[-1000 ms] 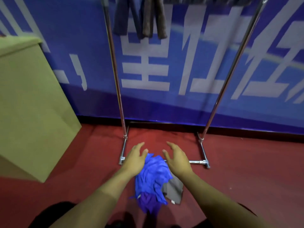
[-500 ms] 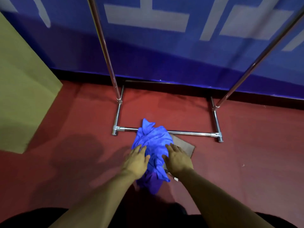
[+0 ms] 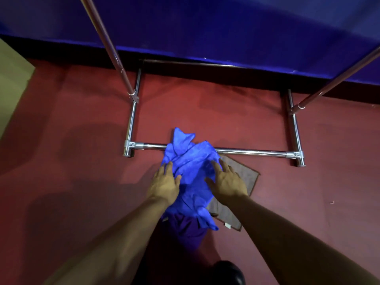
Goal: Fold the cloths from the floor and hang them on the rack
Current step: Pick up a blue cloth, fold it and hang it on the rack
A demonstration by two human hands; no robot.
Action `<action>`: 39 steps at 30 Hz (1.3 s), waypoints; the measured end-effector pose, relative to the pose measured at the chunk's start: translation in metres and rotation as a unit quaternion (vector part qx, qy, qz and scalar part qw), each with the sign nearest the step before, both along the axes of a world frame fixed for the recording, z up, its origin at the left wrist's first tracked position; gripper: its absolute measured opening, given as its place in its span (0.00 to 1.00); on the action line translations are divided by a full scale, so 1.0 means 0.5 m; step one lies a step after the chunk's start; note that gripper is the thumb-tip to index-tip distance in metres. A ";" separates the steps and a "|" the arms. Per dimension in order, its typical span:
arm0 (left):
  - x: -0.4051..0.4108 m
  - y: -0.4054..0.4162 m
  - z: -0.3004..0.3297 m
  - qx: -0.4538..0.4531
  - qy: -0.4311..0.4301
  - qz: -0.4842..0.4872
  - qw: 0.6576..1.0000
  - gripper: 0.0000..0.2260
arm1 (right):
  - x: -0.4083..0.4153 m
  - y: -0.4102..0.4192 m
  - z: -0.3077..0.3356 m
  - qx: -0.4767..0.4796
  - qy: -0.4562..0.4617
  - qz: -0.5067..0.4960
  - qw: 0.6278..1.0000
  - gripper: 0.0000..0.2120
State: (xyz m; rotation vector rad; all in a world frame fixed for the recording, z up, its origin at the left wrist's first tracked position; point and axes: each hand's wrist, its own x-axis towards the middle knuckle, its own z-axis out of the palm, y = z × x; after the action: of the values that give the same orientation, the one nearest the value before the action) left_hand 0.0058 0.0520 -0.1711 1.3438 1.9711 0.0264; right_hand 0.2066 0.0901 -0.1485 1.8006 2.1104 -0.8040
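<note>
**A:** Blue cloth (image 3: 191, 173) is lying crumpled on the red floor (image 3: 72, 161), its far corner draped over the front bar of the rack (image 3: 253, 152). I'm now pressing both palms onto it. A second ago the hands were hovering above the pile and the view still took in the hung cloths at the top of the rack; now the head is tipping down and only the rack's base and two uprights are showing.

**B:** Grip state?

**A:** Nothing is being gripped. Left hand (image 3: 164, 183) is lying flat on the left edge of the cloth, fingers spread. Right hand (image 3: 227, 182) is flat on the right side, fingers extended, no pinch. Both are touching fabric, so I'm reading this as the start of the pickup, not the fold.

**B:** Other cloths?

**A:** A grey-brown cloth (image 3: 244, 177) is lying flat under the blue one, poking out to the right. A purple cloth (image 3: 185, 227) is showing under the near end. So at least three are still waiting on the floor.

**B:** Any writing?

**A:** None readable. The blue wall banner (image 3: 205, 27) is showing plain colour in this view. A small white tag (image 3: 227, 224) is sitting at the grey-brown cloth's near edge, too small to read.
</note>
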 end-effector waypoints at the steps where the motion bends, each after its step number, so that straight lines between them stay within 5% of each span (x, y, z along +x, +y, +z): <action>1: 0.000 0.003 -0.011 -0.007 -0.023 0.048 0.999 0.29 | 0.002 0.004 -0.013 -0.010 0.023 -0.045 0.999 0.34; 6: -0.002 -0.008 -0.069 -0.043 -0.073 0.254 0.964 0.28 | 0.007 0.002 -0.068 -0.061 0.112 -0.242 0.962 0.37; 14: -0.001 -0.003 -0.083 -0.006 -0.080 0.265 0.961 0.17 | -0.002 0.001 -0.089 -0.071 0.098 -0.240 0.963 0.37; 19: 0.012 0.003 -0.073 0.004 -0.090 0.227 0.970 0.07 | 0.000 0.006 -0.086 -0.092 0.093 -0.253 0.959 0.24; 23: 0.021 0.004 -0.047 0.022 -0.151 0.203 0.967 0.09 | -0.001 0.007 -0.077 -0.052 0.102 -0.231 0.966 0.19; 31: 0.039 0.014 0.024 0.016 -0.274 0.292 0.916 0.16 | -0.024 0.010 -0.002 0.015 0.179 -0.214 0.960 0.15; 37: 0.035 0.000 0.108 -0.072 -0.357 0.361 0.859 0.21 | -0.030 0.000 0.096 0.002 0.267 -0.191 0.944 0.12; 39: 0.033 0.004 0.158 -0.053 -0.381 0.359 0.850 0.15 | -0.022 0.003 0.141 -0.024 0.301 -0.176 0.937 0.09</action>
State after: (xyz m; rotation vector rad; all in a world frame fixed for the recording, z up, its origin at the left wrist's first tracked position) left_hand 0.0225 0.0542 -0.0919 0.3330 1.6042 0.6867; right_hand 0.1958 0.0917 -0.0782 2.1357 2.0696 -1.6684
